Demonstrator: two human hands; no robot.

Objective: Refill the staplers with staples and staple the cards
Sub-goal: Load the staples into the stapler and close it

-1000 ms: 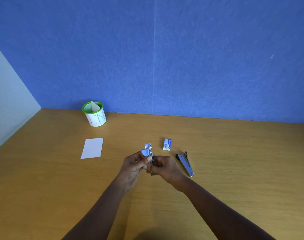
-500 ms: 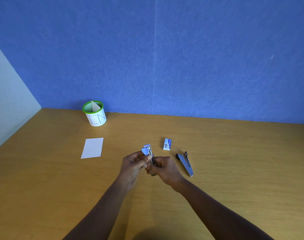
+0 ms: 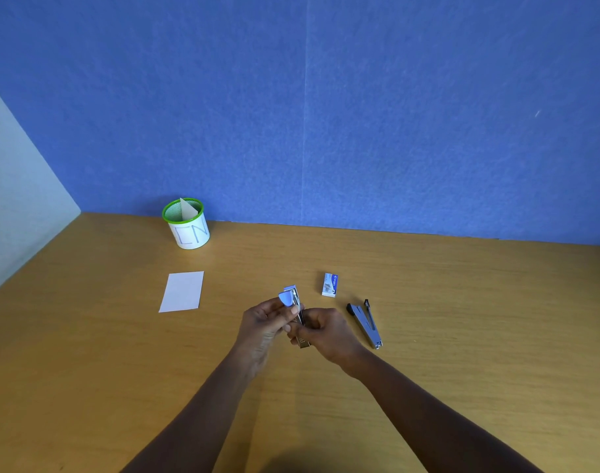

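Blue stapler [image 3: 294,301] is clasped in the curled grip of left hand [image 3: 262,324] and right hand [image 3: 329,332].

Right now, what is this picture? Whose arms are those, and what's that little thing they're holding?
There is no machine here. A person wears a camera on their head, so you see their own two arms from above. The left hand and right hand together hold a small blue stapler, which looks opened up. On the wooden table lie a second stapler, a little box of staples and a white card. Farther back stands a green-rimmed cup with paper sticking out.
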